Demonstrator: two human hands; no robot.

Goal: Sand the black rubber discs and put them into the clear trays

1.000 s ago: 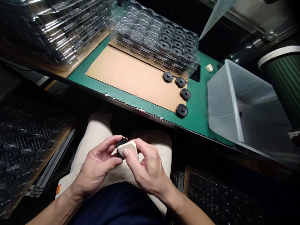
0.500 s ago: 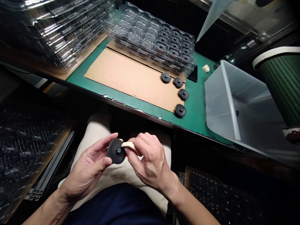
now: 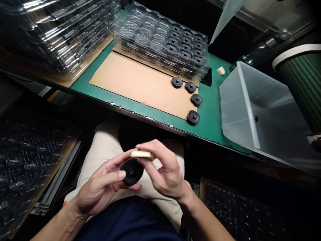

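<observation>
Pinching a smooth, round black disc (image 3: pixel 134 174) by its rim, the left hand's (image 3: pixel 100 189) grip is closed in front of the cardboard (image 3: pixel 132 82); the right hand's (image 3: pixel 165 169) grip clasps a pale, flat-sided block (image 3: pixel 141 154) over the disc, contact hard to tell. Four knobbed black pieces (image 3: pixel 193 117) sit around the cardboard's right end. Behind it, a clear moulded tray (image 3: pixel 140 39) carries black parts (image 3: pixel 173 42) in its right-hand cells. Rightward on the green desk (image 3: pixel 213 113), a cloudy plastic bin (image 3: pixel 234 103) contains something small and dark (image 3: pixel 256 118), too indistinct to identify.

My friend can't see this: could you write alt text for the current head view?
A person's left hand holds a black disc, the right hand a cream block. Four more discs lie beyond, on a green table with cardboard, a clear tray and a bin.
</observation>
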